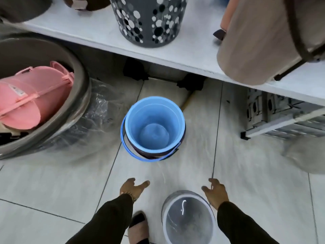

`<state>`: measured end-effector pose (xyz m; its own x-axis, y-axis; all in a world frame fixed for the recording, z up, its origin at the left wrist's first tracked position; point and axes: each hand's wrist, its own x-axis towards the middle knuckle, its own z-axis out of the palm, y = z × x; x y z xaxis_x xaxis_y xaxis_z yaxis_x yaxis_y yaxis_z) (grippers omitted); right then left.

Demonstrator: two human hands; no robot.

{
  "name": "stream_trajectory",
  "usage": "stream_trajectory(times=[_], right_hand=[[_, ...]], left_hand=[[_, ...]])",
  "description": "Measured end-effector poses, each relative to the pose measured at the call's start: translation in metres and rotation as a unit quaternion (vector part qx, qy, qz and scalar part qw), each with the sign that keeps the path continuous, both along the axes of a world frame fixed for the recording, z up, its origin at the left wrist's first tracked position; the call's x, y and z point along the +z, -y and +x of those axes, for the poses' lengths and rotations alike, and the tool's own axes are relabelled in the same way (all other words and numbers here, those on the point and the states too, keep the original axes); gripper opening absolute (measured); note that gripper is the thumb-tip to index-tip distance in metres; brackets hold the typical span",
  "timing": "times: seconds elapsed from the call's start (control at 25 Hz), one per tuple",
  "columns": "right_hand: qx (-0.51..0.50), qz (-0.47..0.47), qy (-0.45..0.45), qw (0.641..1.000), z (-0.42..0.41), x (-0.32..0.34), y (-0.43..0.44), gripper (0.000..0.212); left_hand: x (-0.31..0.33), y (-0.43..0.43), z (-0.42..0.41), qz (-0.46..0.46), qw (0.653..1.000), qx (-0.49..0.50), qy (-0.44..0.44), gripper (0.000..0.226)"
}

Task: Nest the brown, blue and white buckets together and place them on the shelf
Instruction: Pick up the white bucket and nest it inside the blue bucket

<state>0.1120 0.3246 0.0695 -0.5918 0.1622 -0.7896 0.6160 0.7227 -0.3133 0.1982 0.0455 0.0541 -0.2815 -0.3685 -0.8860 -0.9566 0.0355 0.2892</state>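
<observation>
Two hands outstretched (fingers spread): left hand (134, 188), right hand (216, 193).

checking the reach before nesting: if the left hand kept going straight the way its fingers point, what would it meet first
Probably the blue bucket: the left hand is open, fingers aimed up-right, bare floor tiles between. Depth is unclear.

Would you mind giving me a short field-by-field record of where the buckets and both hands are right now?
blue bucket: upright on the floor tiles, apparently nested in a dark brown bucket whose rim shows beneath it
white bucket: separate, on the floor near the right hand, opening facing the camera
left hand: open, empty, reaching forward
right hand: open, empty, beside the white bucket's rim
shelf: white, holds a spotted grey basket
nesting: white bucket not yet added
</observation>
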Motion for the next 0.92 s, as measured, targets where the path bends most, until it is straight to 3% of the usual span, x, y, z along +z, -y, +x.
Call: stream_trajectory(times=[0.2,0.32,0.4,0.48,0.64,0.92], right_hand=[[0.020,0.046,0.100,0.994,0.104,-0.056,-0.092,0.065],[-0.083,-0.054,0.088,0.991,0.143,-0.086,-0.105,0.051],[-0.137,-0.106,0.034,0.984,0.158,-0.099,-0.106,0.035],[-0.161,-0.122,-0.021,0.979,0.165,-0.098,-0.107,0.035],[-0.129,-0.127,-0.116,0.977,0.155,-0.047,-0.112,0.039],[-0.042,-0.163,-0.272,0.947,0.042,0.119,-0.072,0.039]], left_hand=[[-0.058,-0.093,0.084,0.054,0.991,-0.116,0.046,0.081],[-0.088,-0.132,0.104,0.033,0.996,-0.082,-0.017,0.055],[-0.102,-0.145,0.111,0.019,0.997,-0.010,-0.074,0.037],[-0.100,-0.152,0.114,-0.003,0.993,0.036,-0.110,0.044],[-0.051,-0.159,0.105,-0.007,0.979,0.081,-0.186,0.049],[0.110,-0.118,0.009,0.010,0.938,0.103,-0.332,0.052]])
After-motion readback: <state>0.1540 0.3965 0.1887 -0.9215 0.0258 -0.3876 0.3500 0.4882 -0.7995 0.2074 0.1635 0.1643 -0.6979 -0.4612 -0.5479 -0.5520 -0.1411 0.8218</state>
